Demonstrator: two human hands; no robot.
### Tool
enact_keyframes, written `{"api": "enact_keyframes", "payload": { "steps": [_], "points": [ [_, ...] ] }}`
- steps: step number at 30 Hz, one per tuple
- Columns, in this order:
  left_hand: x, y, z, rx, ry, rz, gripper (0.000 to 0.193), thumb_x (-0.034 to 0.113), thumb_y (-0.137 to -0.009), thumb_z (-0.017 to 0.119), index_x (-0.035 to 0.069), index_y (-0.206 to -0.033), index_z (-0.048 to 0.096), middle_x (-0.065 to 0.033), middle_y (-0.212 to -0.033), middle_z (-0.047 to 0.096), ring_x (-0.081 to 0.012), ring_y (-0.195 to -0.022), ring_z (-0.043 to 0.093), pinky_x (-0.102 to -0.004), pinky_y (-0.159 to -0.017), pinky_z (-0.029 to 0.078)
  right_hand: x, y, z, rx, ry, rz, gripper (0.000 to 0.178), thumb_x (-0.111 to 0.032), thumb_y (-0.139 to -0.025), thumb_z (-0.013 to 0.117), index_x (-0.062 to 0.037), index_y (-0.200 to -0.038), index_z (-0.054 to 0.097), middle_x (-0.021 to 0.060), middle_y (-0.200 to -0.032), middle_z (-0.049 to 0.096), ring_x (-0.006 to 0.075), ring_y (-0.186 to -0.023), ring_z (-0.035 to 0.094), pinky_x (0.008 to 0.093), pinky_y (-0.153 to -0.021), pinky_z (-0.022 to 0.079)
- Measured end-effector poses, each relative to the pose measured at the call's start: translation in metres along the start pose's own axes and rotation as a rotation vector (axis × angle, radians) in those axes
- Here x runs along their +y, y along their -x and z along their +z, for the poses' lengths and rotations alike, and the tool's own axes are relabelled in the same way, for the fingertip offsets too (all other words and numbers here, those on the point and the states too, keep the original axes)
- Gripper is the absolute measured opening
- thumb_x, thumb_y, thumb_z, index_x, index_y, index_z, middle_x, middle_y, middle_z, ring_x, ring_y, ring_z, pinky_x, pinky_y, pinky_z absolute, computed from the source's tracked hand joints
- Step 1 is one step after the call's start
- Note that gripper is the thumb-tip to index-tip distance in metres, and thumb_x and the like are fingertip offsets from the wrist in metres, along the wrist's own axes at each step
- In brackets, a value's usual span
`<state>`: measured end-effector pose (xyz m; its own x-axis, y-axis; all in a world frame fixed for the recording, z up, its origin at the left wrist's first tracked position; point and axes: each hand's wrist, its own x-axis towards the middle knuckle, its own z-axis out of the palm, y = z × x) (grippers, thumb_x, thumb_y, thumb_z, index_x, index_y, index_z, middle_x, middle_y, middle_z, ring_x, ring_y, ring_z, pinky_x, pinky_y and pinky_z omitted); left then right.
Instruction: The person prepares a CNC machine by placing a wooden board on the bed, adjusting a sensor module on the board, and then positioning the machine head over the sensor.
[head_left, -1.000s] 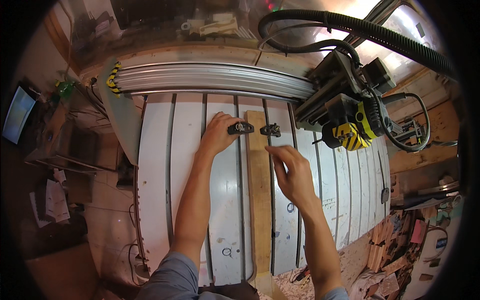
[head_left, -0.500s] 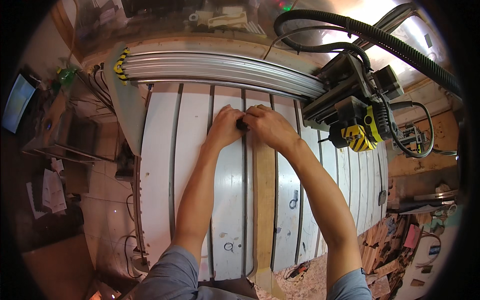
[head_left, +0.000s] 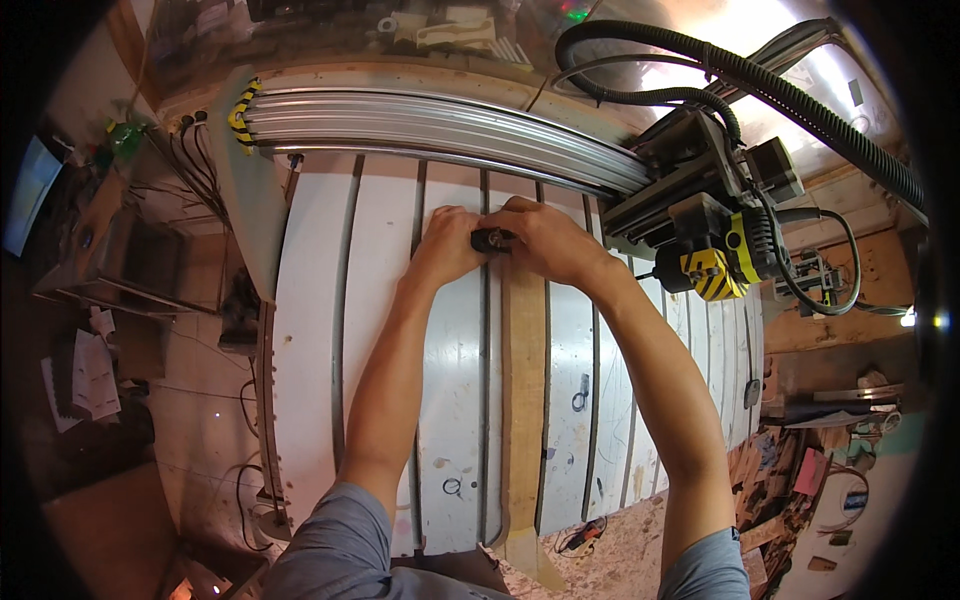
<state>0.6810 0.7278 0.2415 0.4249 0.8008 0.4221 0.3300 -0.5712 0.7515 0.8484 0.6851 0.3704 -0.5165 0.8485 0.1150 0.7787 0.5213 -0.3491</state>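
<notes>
My left hand (head_left: 448,243) and my right hand (head_left: 548,241) meet over the far end of a long wooden board (head_left: 524,390). Between them is a small black clamp-like piece (head_left: 490,240) with a round metal bolt end showing. Fingers of both hands are closed around it, the left from its left side and the right from above and its right. My fingertips hide much of the piece, so its full shape cannot be made out. The board lies lengthwise on a white slotted machine bed (head_left: 390,300), alongside one of its dark slots.
A silver gantry beam (head_left: 440,120) crosses behind my hands. The black and yellow spindle (head_left: 715,255) hangs to the right, its bit pointing left. A corrugated black hose (head_left: 800,100) arches above. Wood scraps (head_left: 760,500) lie at lower right; a lit monitor (head_left: 30,195) stands far left.
The black piece shows more between my hands, its bolt end visible now. My right fingers have shifted around it. The whole view has moved slightly.
</notes>
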Motion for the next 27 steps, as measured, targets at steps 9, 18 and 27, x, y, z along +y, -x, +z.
{"api": "enact_keyframes", "payload": {
  "steps": [9, 18, 27],
  "points": [
    [0.004, -0.002, 0.004, -0.005, 0.019, 0.013, 0.022, 0.012, -0.070, 0.086, 0.008, -0.090, 0.076, -0.0125, -0.083, 0.072, -0.0347, -0.084, 0.064, -0.0447, -0.091, 0.050, 0.011, -0.012, 0.016, -0.264, 0.127, 0.434, 0.023, -0.020, -0.093, 0.067, -0.0031, -0.105, 0.077, 0.0202, -0.099, 0.074, 0.0419, -0.098, 0.072, 0.0489, -0.088, 0.057],
    [0.008, -0.003, 0.000, -0.040, 0.005, -0.057, 0.022, 0.016, -0.071, 0.087, 0.007, -0.088, 0.075, -0.0124, -0.087, 0.073, -0.0359, -0.089, 0.065, -0.0464, -0.096, 0.048, 0.013, -0.006, -0.003, -0.206, 0.215, -0.017, 0.023, -0.022, -0.094, 0.068, -0.0061, -0.108, 0.076, 0.0184, -0.099, 0.072, 0.0426, -0.094, 0.071, 0.0493, -0.084, 0.057],
    [0.003, -0.001, -0.003, -0.103, 0.036, -0.054, 0.024, 0.016, -0.073, 0.086, 0.007, -0.093, 0.075, -0.0132, -0.092, 0.075, -0.0371, -0.101, 0.068, -0.0480, -0.113, 0.044, 0.011, -0.014, 0.012, -0.212, 0.063, 0.426, 0.030, -0.024, -0.090, 0.071, -0.0008, -0.108, 0.075, 0.0208, -0.098, 0.073, 0.0435, -0.093, 0.071, 0.0494, -0.086, 0.058]
  ]
}}
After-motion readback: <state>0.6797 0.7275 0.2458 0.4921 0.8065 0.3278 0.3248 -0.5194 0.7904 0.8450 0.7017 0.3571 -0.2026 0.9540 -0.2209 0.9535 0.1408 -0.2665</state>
